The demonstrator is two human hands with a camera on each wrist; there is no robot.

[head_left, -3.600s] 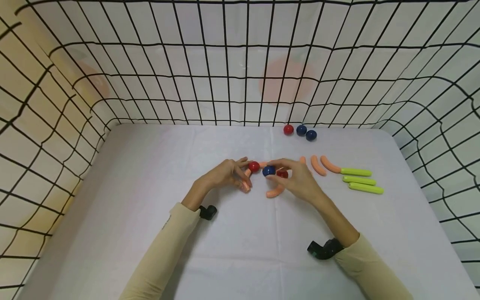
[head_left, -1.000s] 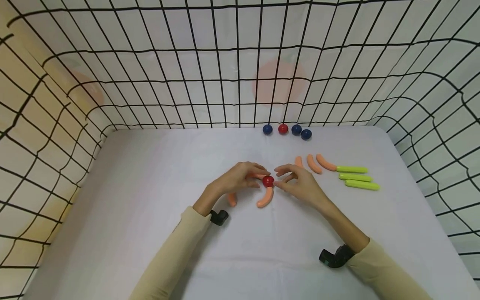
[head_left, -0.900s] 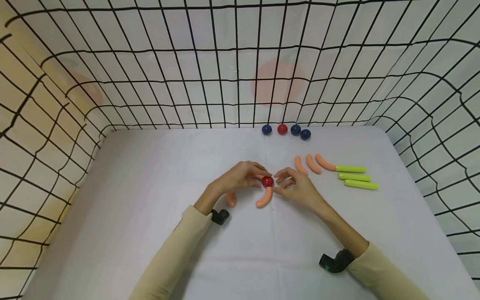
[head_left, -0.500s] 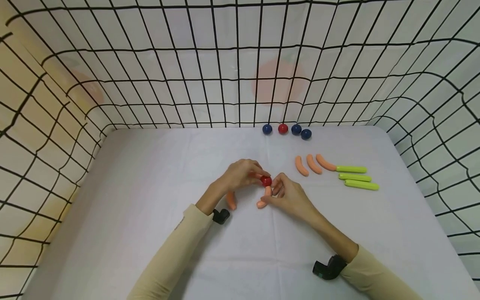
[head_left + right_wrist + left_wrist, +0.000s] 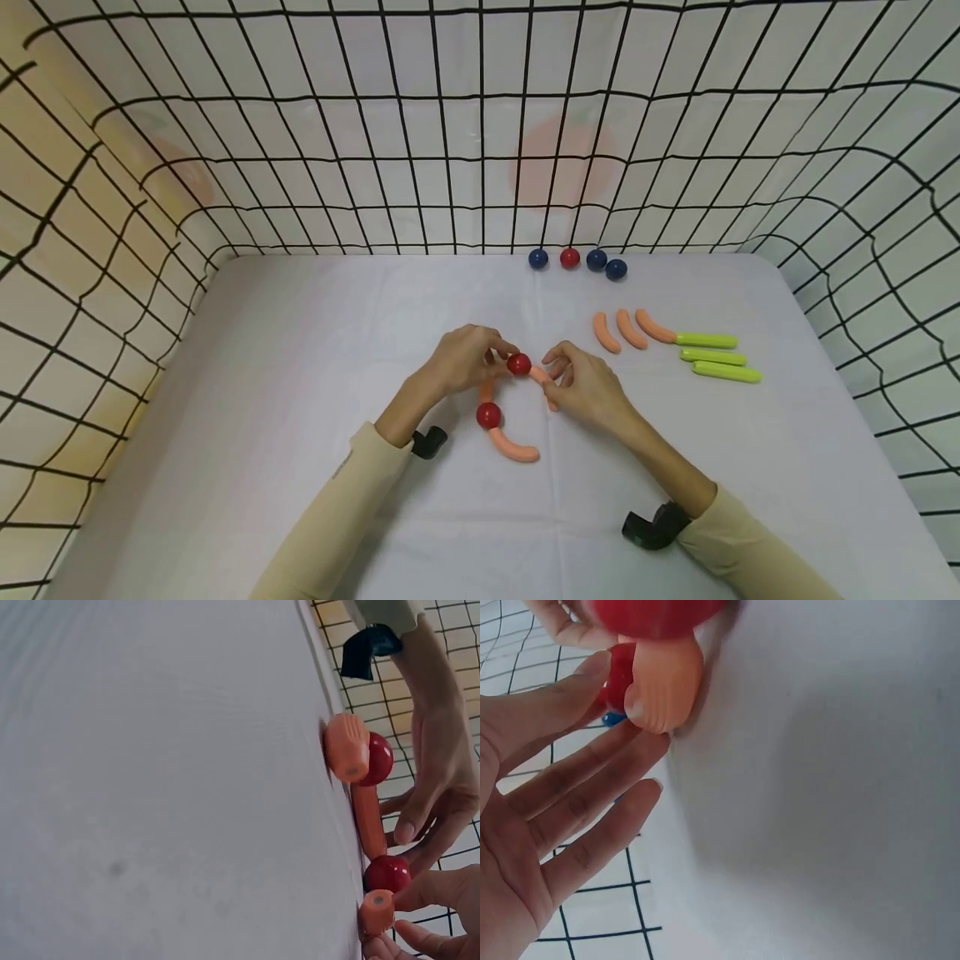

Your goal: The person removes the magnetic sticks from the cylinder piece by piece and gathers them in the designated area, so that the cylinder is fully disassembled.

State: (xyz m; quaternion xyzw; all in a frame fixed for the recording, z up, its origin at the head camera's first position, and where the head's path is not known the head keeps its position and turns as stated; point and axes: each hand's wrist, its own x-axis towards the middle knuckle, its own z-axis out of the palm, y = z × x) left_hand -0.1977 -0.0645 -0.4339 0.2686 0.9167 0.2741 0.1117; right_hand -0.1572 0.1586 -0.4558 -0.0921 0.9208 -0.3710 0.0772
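In the head view my left hand [image 5: 467, 360] pinches a red ball [image 5: 519, 364] between thumb and fingers. The left wrist view has the thumb against that red ball [image 5: 619, 679], the other fingers stretched out behind. My right hand [image 5: 592, 390] pinches an orange curved stick [image 5: 539, 375] joined to the ball's right side. Another orange curved stick [image 5: 487, 390], partly covered by the left hand, runs down to a second red ball [image 5: 488, 415]. From that ball a further orange curved stick [image 5: 513, 448] bends right, its free end near the camera in the right wrist view.
Behind the hands lie two blue balls [image 5: 597, 260], a single blue ball [image 5: 537, 258] and a red ball [image 5: 570, 257]. To the right are loose orange curved sticks [image 5: 631, 329] and green straight sticks [image 5: 726, 372]. A black wire grid [image 5: 480, 158] surrounds the white table [image 5: 300, 333].
The blue ball once in my right hand now lies in the back row. My right hand has gone from the red ball to the orange curved stick. The joined chain has turned, its lower end swinging forward.
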